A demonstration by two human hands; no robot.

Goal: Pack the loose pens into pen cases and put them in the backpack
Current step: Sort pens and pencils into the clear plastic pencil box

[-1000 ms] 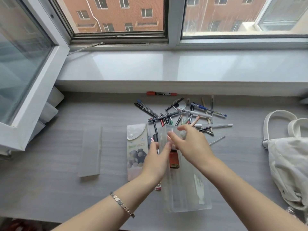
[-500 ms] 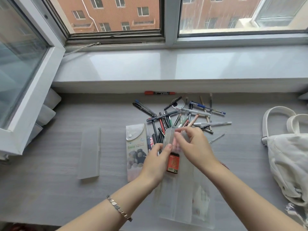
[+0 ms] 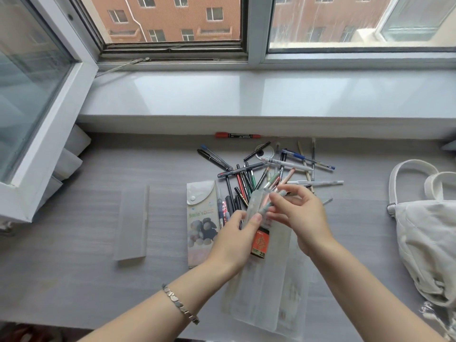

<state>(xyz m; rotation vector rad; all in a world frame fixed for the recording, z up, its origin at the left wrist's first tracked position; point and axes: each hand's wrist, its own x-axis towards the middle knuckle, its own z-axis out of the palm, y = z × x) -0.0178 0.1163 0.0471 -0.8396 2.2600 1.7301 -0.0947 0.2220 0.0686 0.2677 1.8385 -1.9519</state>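
Observation:
A clear plastic pen case lies lengthwise on the grey desk, with an orange 2B lead box inside. My left hand grips the case's open mouth, thumb on its edge. My right hand pinches a pen whose lower end is at the mouth of the case. A heap of loose pens lies just beyond my hands. The white backpack rests at the right edge.
A frosted case lies to the left, and a printed pouch with a snap flap next to my left hand. A red marker sits against the windowsill wall. An open window sash juts in at the left.
The case's mouth has been lifted and tilted. My right hand has gone from holding the case's rim to pinching a pen at the mouth. The camera has shifted slightly.

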